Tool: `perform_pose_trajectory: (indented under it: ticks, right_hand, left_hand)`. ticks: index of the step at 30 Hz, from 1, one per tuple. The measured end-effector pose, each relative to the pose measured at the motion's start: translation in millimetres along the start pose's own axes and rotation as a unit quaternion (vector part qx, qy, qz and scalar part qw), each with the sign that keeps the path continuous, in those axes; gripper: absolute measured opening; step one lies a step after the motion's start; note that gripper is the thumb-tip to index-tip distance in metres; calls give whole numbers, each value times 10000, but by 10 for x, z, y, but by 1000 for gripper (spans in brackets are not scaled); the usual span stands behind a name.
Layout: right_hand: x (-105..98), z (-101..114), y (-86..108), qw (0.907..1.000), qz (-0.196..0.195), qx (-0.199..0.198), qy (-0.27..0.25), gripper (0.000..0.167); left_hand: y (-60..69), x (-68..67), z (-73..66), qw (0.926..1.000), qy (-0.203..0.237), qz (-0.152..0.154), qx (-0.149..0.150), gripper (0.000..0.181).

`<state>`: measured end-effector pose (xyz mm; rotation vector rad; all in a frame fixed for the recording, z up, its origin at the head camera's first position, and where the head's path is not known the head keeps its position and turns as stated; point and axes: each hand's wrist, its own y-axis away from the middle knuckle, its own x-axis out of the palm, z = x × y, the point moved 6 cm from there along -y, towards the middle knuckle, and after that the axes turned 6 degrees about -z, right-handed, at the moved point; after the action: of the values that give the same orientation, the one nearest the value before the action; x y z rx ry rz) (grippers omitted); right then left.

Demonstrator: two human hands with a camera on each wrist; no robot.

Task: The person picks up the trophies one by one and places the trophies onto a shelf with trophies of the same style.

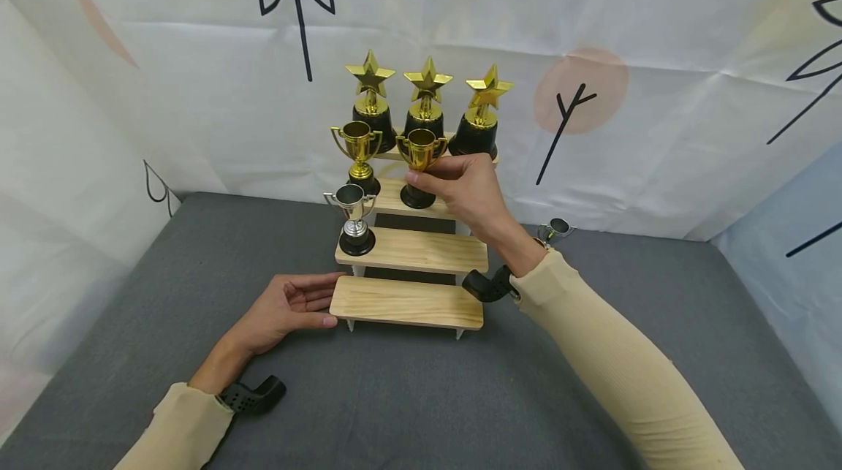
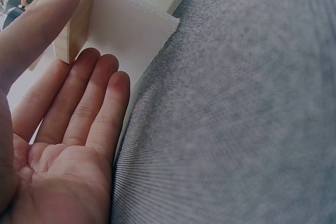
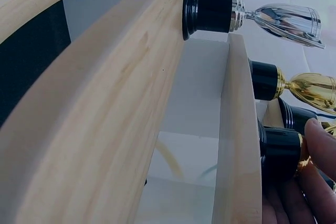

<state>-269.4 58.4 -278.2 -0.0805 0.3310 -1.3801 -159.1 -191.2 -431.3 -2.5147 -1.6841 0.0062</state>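
Note:
My right hand (image 1: 467, 185) pinches a gold cup trophy (image 1: 421, 150) by its stem. The trophy's black base stands on the second tier from the top of a wooden stepped stand (image 1: 406, 302). In the right wrist view, the thumb and fingers close around the gold part just above that base (image 3: 281, 150). My left hand (image 1: 289, 309) lies beside the stand's lowest tier at its left end, fingers extended. The left wrist view shows its fingertips (image 2: 118, 82) against or very near the white support (image 2: 131, 30), with the thumb alongside the board edge.
Another gold cup (image 1: 358, 141) stands left on the same tier, and a silver cup (image 1: 354, 210) one tier below. Star trophies (image 1: 427, 82) line the top tier. Behind my right wrist, another silver cup (image 1: 558, 227) is partly hidden. A grey cloth (image 1: 368, 404) covers the table.

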Motion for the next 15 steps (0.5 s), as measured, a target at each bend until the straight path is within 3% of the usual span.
perform_pose_trajectory:
  ticks: [15]
  right_hand:
    - [-1, -7, 16, 9999, 87, -50, 92, 28]
  left_hand:
    - [8, 1, -12, 10000, 30, -69, -42, 74]
